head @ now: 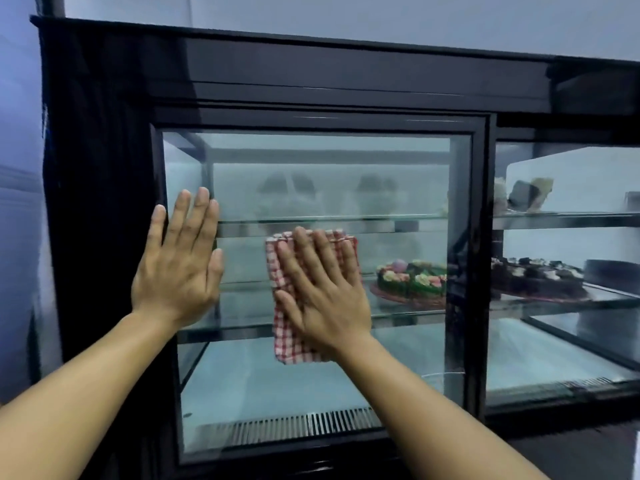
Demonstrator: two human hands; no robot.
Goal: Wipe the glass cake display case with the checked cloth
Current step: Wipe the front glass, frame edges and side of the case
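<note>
A black-framed glass case (346, 71) stands against a pale blue-grey wall (346, 12). Its front pane (398, 358) is misted in the upper part. Inside, glass shelves (346, 219) run across, and a slotted vent (311, 424) lies along the floor. On the middle shelf sits a green cake (412, 277) with coloured flowers; a dark chocolate cake (536, 275) sits further right, behind the next pane.

The left hand (178, 268) lies flat at the pane's left edge, partly over the frame, fingers straight and slightly spread, holding nothing. The right hand (322, 292) presses the folded red-and-white cloth (282, 327) flat against the pane near its middle. Its fingers are straight, slightly apart, spread over the cloth; cloth shows above the fingertips, to their left and below the palm.
</note>
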